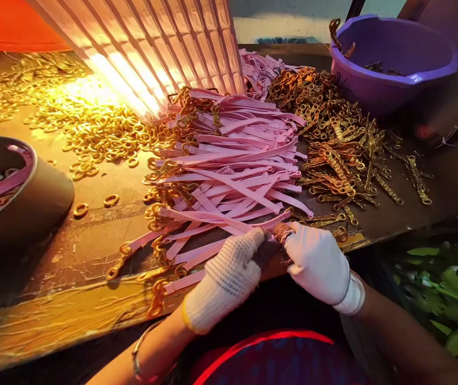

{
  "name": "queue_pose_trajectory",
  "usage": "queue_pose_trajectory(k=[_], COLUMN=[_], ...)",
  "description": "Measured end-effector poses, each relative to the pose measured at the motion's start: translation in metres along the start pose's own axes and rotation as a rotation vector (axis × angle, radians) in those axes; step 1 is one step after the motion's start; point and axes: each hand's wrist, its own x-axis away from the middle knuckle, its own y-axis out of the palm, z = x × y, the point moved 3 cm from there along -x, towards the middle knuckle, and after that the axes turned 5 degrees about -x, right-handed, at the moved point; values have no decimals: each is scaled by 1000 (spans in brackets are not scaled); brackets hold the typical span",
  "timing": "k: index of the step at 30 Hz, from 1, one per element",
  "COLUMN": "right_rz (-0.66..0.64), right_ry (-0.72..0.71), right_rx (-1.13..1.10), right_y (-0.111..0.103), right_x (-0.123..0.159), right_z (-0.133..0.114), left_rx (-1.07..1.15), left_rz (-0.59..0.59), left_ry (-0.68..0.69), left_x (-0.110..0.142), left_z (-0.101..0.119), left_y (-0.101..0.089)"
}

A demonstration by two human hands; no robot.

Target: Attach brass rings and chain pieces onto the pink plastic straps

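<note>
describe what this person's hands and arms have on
The left hand wears an off-white knit glove with dark dots in rows and a yellow cuff edge; a thin metallic bracelet circles that forearm. The right hand wears a plain white, smoother-looking glove. No sleeves show.

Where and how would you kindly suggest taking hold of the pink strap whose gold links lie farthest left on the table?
Probably by its gold links, pinched from the left: they jut beyond the pile of straps, while the pink strap runs rightward into it.
</note>
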Motion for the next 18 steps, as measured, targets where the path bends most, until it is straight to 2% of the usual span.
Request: queue_pose_trajectory(k=[4,6,8,11,13,15,18], right_rz=[32,-26,-140,-288,-328,-339,-338], right_ry=[-6,-4,2,77,82,18,-40], right_rx=[23,-13,-59,-76,-64,-44,-1], right_y=[9,8,4,2,6,14,29], right_x=[8,10,10,7,4,3,7], right_z=[0,2,3,7,10,11,15], left_rx=[-43,-33,-31,1,19,17,-3], left_rz=[-82,-36,30,30,-10,-33,-41], left_ry=[62,58,57,28,-6,-19,34], left_x=[-1,-1,0,4,4,0,-15], left_z=[-17,-22,-22,-18,-16,-16,-16], left_y=[10,7,3,3,7,14,23])
